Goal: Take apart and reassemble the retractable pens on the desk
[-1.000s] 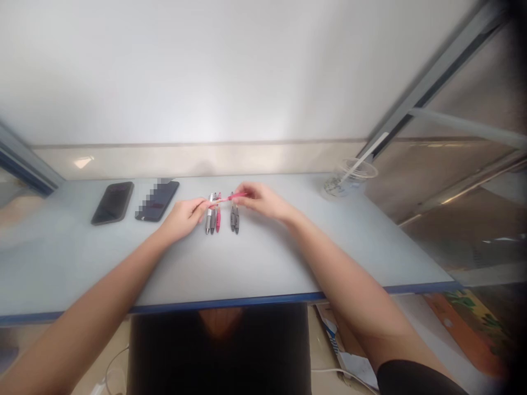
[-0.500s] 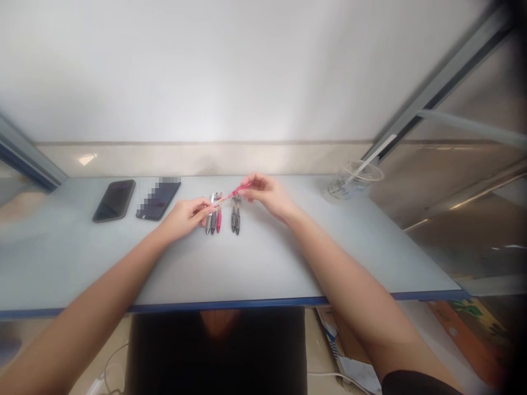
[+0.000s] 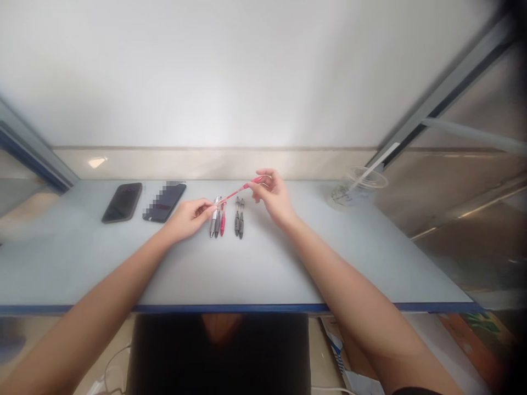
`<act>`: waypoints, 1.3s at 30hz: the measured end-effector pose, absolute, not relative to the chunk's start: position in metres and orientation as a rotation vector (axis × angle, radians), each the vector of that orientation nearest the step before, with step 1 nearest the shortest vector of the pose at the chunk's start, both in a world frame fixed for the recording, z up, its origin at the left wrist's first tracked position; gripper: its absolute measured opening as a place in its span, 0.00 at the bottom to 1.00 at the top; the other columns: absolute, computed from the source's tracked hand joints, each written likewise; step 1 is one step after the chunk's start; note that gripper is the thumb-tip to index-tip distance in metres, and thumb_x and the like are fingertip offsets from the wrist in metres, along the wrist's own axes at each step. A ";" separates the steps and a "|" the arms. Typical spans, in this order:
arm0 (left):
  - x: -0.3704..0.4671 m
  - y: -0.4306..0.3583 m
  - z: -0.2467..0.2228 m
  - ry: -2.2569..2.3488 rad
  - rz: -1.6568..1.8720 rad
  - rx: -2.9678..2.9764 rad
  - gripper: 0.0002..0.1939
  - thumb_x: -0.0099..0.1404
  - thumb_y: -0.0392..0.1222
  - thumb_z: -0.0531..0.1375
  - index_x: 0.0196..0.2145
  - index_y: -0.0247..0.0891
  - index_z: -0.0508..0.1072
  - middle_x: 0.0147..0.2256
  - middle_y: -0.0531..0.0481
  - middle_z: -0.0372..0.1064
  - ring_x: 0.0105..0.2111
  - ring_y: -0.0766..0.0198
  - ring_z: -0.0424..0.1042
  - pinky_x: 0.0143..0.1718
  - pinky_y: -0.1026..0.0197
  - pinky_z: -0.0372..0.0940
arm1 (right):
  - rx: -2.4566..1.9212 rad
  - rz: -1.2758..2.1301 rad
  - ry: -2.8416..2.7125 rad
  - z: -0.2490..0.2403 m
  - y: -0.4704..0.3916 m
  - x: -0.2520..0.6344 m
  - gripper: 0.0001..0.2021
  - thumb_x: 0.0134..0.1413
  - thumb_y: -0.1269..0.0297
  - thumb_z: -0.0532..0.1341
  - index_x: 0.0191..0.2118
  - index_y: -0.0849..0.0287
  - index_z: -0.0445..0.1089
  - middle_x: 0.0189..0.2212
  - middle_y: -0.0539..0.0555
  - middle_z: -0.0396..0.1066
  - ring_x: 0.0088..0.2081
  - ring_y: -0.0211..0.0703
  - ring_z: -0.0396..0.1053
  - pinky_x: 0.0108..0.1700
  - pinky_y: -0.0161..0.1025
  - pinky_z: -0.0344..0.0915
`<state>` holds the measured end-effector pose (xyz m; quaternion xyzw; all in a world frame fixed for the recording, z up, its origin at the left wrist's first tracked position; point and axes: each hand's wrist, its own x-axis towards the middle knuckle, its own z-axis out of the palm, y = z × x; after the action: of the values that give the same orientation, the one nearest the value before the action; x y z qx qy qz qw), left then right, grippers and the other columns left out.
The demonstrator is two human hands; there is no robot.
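Between my two hands a pink pen point(image 3: 244, 187) slants up to the right, above the desk. My left hand point(image 3: 191, 218) is closed on its lower left end, fingers pinched together. My right hand point(image 3: 274, 198) pinches the thicker pink part between thumb and fingertips. A thin reddish length shows between the hands; whether it is a bare refill or the clear barrel I cannot tell. Beneath lie a silver-and-white pen point(image 3: 213, 226), a grey pen point(image 3: 217, 226) and a pink pen point(image 3: 223, 224), side by side. Two dark grey pens point(image 3: 239, 224) lie just to their right.
Two dark phones, one black point(image 3: 122, 203) and one partly pixelated point(image 3: 167, 202), lie at the left on the pale desk point(image 3: 247, 274). A clear plastic cup point(image 3: 349, 189) with a white straw stands at the back right. A white wall point(image 3: 230, 77) rises behind.
My right hand has moved up and to the right, away from my left, so more of the thin reddish length shows between them. The view has shifted slightly.
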<state>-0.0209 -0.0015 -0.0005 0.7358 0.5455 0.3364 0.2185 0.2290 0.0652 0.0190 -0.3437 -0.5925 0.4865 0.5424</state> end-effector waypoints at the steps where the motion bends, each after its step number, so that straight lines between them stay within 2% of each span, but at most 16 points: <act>1: -0.021 -0.002 0.000 1.499 0.932 2.034 0.23 0.73 0.59 0.55 0.39 0.38 0.79 0.29 0.49 0.75 0.32 0.58 0.75 0.33 0.61 0.65 | -0.813 1.165 -1.414 0.019 0.065 0.229 0.21 0.51 0.56 0.72 0.47 0.54 0.64 0.35 0.47 0.70 0.30 0.36 0.67 0.31 0.37 0.64; 8: -0.021 -0.002 -0.001 1.494 0.947 2.032 0.23 0.74 0.59 0.53 0.39 0.38 0.78 0.28 0.50 0.73 0.28 0.59 0.72 0.32 0.61 0.64 | -0.793 1.119 -1.427 0.024 0.067 0.233 0.19 0.52 0.56 0.70 0.45 0.53 0.65 0.35 0.48 0.71 0.29 0.35 0.66 0.31 0.37 0.64; 12: -0.022 -0.001 -0.002 1.476 0.965 2.064 0.23 0.75 0.59 0.53 0.38 0.38 0.78 0.27 0.50 0.72 0.27 0.60 0.70 0.30 0.61 0.62 | -0.819 1.111 -1.424 0.024 0.070 0.236 0.21 0.50 0.56 0.71 0.46 0.53 0.64 0.35 0.47 0.70 0.28 0.35 0.65 0.30 0.37 0.63; 20: -0.022 -0.001 -0.001 1.481 0.959 2.039 0.23 0.74 0.58 0.53 0.37 0.39 0.78 0.27 0.51 0.72 0.27 0.60 0.69 0.30 0.61 0.61 | -0.803 1.149 -1.433 0.022 0.069 0.232 0.21 0.51 0.56 0.71 0.47 0.53 0.65 0.33 0.48 0.70 0.30 0.37 0.65 0.31 0.38 0.64; 27: -0.023 -0.001 -0.001 1.518 0.910 2.058 0.23 0.76 0.57 0.51 0.34 0.39 0.74 0.26 0.51 0.69 0.28 0.60 0.69 0.31 0.61 0.59 | -0.804 1.096 -1.485 0.027 0.071 0.240 0.19 0.51 0.57 0.70 0.45 0.53 0.66 0.36 0.49 0.71 0.29 0.36 0.65 0.31 0.38 0.65; 39: -0.022 -0.003 0.003 1.529 0.890 2.004 0.23 0.76 0.56 0.50 0.29 0.40 0.69 0.25 0.53 0.66 0.25 0.64 0.61 0.30 0.61 0.57 | -0.826 1.150 -1.516 0.026 0.073 0.240 0.17 0.49 0.56 0.72 0.41 0.55 0.69 0.35 0.49 0.72 0.30 0.37 0.66 0.31 0.37 0.65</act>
<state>-0.0219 -0.0027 0.0034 0.7293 0.5564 0.3237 0.2319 0.2399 0.0733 0.0263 -0.3430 -0.6291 0.4774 0.5087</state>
